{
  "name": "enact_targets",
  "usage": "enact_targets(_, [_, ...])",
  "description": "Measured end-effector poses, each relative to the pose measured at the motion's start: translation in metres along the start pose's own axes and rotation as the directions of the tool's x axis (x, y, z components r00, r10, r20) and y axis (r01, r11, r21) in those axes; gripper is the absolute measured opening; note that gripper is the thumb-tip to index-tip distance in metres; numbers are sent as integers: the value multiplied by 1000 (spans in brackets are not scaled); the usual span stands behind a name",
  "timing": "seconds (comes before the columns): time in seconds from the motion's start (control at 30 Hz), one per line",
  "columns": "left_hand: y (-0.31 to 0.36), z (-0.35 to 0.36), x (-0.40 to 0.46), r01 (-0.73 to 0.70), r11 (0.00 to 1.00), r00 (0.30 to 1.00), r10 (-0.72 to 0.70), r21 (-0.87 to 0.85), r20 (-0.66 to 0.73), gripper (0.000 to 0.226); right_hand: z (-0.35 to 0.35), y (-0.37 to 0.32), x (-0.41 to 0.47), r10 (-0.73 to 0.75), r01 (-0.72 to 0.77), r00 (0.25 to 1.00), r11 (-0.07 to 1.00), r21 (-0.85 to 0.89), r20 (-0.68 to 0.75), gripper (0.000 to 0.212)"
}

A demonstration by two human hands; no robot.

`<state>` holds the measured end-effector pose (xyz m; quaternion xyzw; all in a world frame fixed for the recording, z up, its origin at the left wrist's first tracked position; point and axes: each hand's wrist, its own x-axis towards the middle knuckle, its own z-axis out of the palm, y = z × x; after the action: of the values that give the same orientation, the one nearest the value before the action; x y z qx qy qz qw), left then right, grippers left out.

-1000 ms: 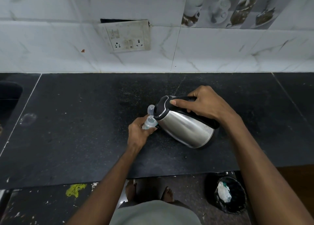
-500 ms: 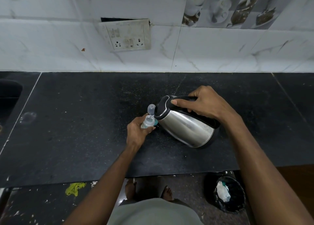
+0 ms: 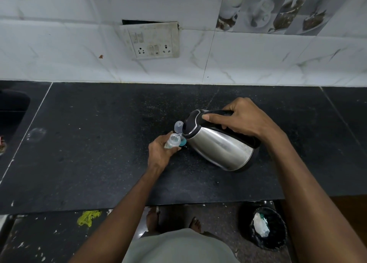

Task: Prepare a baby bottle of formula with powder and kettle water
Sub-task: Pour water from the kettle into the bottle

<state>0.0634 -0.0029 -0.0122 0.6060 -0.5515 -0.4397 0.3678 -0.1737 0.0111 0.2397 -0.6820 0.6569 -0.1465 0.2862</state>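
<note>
Black granite counter point(image 3: 89, 143) under a white marble-tiled wall: kettle water goes into a baby bottle.

Standing at mid-counter, the small clear baby bottle point(image 3: 172, 141) is gripped round its body by the left hand point(image 3: 159, 153), its open mouth right under the spout of the steel electric kettle point(image 3: 218, 145). The right hand point(image 3: 240, 121) is wrapped round the kettle's black handle, thumb along the lid, tipping it to the left so a thin stream seems to fall into the bottle. A clear teat cap point(image 3: 178, 126) sits just behind the bottle, and something teal point(image 3: 183, 142) peeks out between bottle and kettle. A switch-and-socket plate point(image 3: 151, 42) hangs loose on the wall; a dark bin point(image 3: 278, 231) stands on the floor. Filling looks to be the step in hand; next, the kettle must be levelled gently before the narrow mouth overflows, then set down.
</note>
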Motion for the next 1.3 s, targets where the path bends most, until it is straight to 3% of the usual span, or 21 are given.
enact_targets(1.3, [-24, -1, -12, 61, 998, 998, -61, 29, 25, 69, -21, -17, -18, -16, 16, 1000, 999, -41, -18, 65])
